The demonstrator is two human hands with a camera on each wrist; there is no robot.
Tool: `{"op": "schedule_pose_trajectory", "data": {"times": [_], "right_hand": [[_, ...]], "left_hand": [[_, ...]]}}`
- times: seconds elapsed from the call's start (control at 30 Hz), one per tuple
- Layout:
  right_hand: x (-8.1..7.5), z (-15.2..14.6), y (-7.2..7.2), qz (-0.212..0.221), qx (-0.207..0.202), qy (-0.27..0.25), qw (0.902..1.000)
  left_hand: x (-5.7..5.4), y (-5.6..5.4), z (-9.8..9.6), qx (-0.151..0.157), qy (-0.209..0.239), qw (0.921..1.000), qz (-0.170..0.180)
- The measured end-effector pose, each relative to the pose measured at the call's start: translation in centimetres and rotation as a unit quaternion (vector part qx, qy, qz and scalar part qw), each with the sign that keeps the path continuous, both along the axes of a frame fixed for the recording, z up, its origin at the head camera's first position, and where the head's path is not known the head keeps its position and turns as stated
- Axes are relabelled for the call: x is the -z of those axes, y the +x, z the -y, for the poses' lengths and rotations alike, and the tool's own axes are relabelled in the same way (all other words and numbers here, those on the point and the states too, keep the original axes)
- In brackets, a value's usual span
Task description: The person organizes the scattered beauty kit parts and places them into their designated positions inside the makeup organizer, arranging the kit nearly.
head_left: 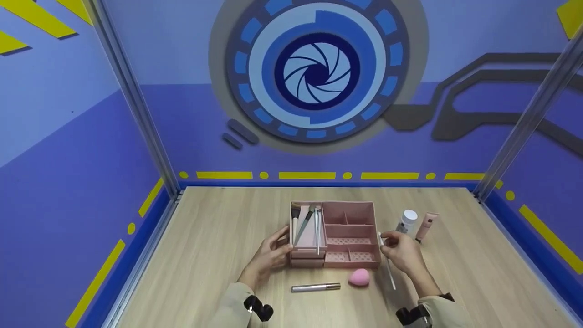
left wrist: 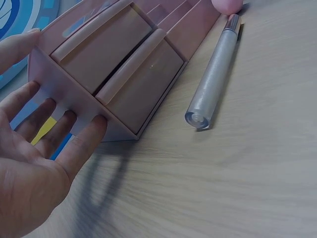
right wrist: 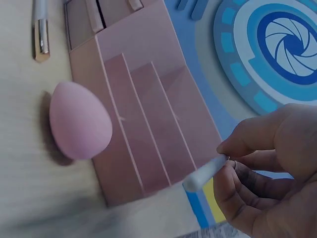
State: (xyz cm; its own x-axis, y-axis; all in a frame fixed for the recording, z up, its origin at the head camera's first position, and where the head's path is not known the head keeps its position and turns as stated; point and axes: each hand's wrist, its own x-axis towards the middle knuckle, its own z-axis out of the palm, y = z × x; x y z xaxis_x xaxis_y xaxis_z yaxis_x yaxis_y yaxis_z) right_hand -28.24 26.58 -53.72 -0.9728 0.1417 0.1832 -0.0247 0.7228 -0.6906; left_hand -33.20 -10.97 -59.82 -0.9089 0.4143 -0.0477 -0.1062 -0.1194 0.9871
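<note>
A pink cosmetics organizer [head_left: 378,257] stands on the table, with several open compartments at its right and two drawers [left wrist: 141,74] at its left front. My left hand [head_left: 268,255] rests on its left side, fingertips spread against the wall [left wrist: 64,91]. Beyond the organizer's right side, my right hand [head_left: 404,250] pinches a slim white stick [head_left: 391,273] between thumb and fingers. The stick's rounded end [right wrist: 198,181] points at the camera in the right wrist view; its exact kind I cannot tell. Makeup brushes [head_left: 304,225] and thin white sticks [head_left: 318,230] lie in the top left tray.
In front of the organizer lie a pink egg-shaped makeup sponge [head_left: 359,277] and a silvery cosmetic tube [head_left: 315,287] with a metallic cap. Right of it, beyond my right hand, are a white-capped bottle [head_left: 409,217] and a small pink squeeze tube [head_left: 427,226]. Blue walls enclose the table [head_left: 218,214].
</note>
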Motion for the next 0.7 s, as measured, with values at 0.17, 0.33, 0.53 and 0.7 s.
{"op": "schedule_pose_trajectory", "data": {"times": [0.17,0.33,0.53,0.7], "right_hand": [[-0.6,1.0,-0.8,-0.016,-0.012,-0.015,0.9997],[-1.1,1.8,-1.3,-0.021,-0.016,-0.022,0.9994],[-1.7,2.7,-1.8,-0.031,-0.014,-0.014,0.9993],[-2.5,3.8,-2.4,-0.045,-0.016,-0.025,0.9985]], "left_hand": [[0.0,-0.1,0.0,0.008,-0.008,0.9999,-0.007],[0.0,-0.1,0.0,0.006,-0.013,0.9998,-0.012],[0.1,-0.1,0.0,0.0,-0.018,0.9998,-0.008],[-0.1,-0.1,-0.1,0.003,-0.002,0.9999,-0.011]]}}
